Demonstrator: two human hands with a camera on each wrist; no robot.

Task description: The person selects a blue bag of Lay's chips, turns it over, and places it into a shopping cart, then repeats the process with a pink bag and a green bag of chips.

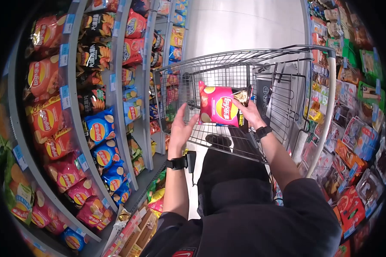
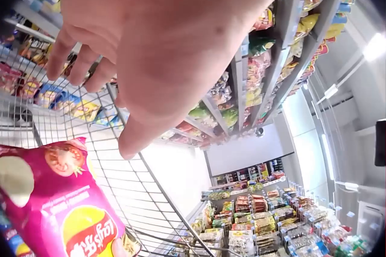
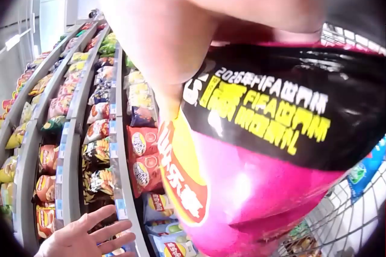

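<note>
A pink bag of potato chips (image 1: 218,105) with a yellow round logo and a black printed band is held up over the shopping cart (image 1: 244,55). My right hand (image 1: 251,113) grips the bag by its right end, thumb on the front. In the right wrist view the chip bag (image 3: 253,166) fills much of the picture, with the right hand (image 3: 199,22) across its top. My left hand (image 1: 183,128) is apart from the bag on its left side, fingers extended and holding nothing. The left wrist view shows the left hand (image 2: 151,46) above the bag's pink face.
Shelves of chip bags (image 1: 98,128) line the left side, with price tags along their edges. More packaged snacks (image 1: 351,107) hang on the right. The cart's pale handle (image 1: 328,111) stands at the right, and cardboard boxes (image 1: 143,229) sit low at left.
</note>
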